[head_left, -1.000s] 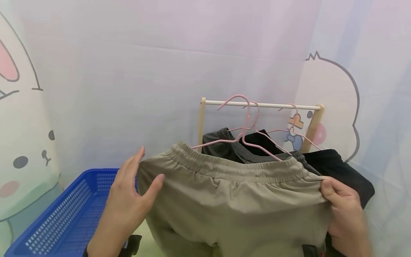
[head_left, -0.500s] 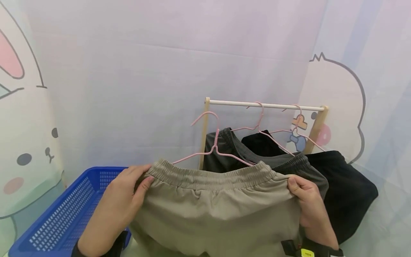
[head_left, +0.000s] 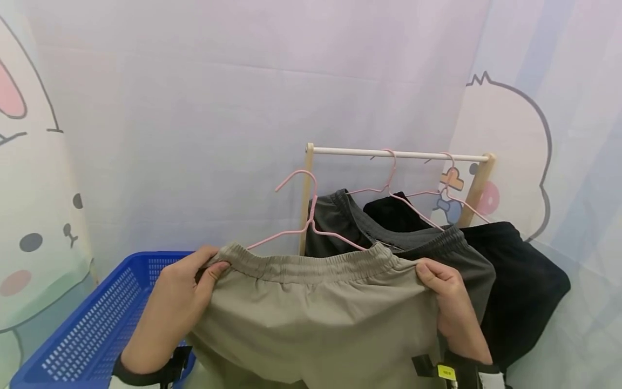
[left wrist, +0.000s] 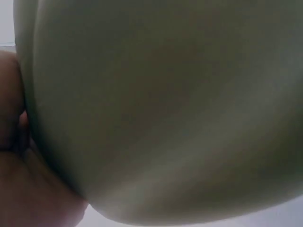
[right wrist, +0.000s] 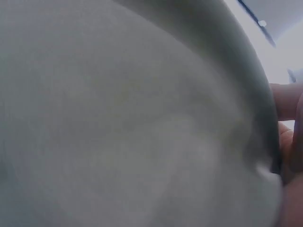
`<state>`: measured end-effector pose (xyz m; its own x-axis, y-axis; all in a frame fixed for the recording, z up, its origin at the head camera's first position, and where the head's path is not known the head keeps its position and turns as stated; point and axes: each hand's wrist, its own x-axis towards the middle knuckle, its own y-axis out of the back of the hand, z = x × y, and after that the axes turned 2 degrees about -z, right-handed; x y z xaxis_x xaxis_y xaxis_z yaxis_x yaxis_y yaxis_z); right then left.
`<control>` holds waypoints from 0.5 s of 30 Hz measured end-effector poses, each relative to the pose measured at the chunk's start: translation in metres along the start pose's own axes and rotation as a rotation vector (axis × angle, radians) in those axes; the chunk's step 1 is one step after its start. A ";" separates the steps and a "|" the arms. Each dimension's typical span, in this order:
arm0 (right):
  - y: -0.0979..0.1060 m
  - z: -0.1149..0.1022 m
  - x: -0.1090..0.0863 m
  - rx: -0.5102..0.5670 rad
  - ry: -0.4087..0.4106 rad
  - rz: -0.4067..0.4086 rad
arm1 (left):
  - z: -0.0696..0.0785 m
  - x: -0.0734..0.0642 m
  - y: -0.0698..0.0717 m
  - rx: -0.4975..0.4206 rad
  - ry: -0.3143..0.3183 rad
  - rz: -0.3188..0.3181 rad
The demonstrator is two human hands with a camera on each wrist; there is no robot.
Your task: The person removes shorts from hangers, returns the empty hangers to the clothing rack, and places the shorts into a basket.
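Observation:
Khaki shorts with a gathered elastic waistband spread between both hands in the head view. My left hand pinches their left upper edge between thumb and fingers. At the right upper edge, my right hand pinches the fabric, thumb towards me. A pink hanger rises out of the waistband, its hook free of any rail and pointing left; its lower part is hidden inside the shorts. Both wrist views are mostly filled by the shorts' cloth, with parts of the fingers at the outer edge.
Behind and right stands a small rack with a white rail and wooden posts. Dark grey shorts and a black garment hang there on pink hangers. A blue plastic basket stands at the left, before a printed curtain.
The shorts and hanger have moved left and down, away from the rack's rail. My left hand, open beside the shorts earlier, has taken hold of their left edge; the right hand has kept its pinch.

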<state>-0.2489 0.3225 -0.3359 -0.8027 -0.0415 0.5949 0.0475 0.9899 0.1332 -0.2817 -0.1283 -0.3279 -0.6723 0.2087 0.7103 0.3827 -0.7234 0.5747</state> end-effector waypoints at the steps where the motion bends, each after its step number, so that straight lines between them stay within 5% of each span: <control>1: 0.000 -0.002 0.000 -0.060 -0.012 0.030 | 0.000 0.000 -0.001 0.001 -0.007 0.009; 7: -0.006 -0.022 -0.004 -0.560 -0.047 0.128 | -0.001 0.001 -0.002 -0.010 -0.007 0.018; 11: -0.021 -0.036 -0.006 -0.787 0.106 0.205 | -0.002 0.001 -0.003 -0.003 0.001 0.011; 15: -0.041 -0.043 -0.004 -0.861 0.256 0.197 | -0.002 0.001 -0.003 -0.007 0.004 0.002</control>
<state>-0.2220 0.2759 -0.3102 -0.5817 -0.0133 0.8133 0.6782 0.5441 0.4940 -0.2850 -0.1270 -0.3301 -0.6739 0.2043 0.7100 0.3796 -0.7288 0.5700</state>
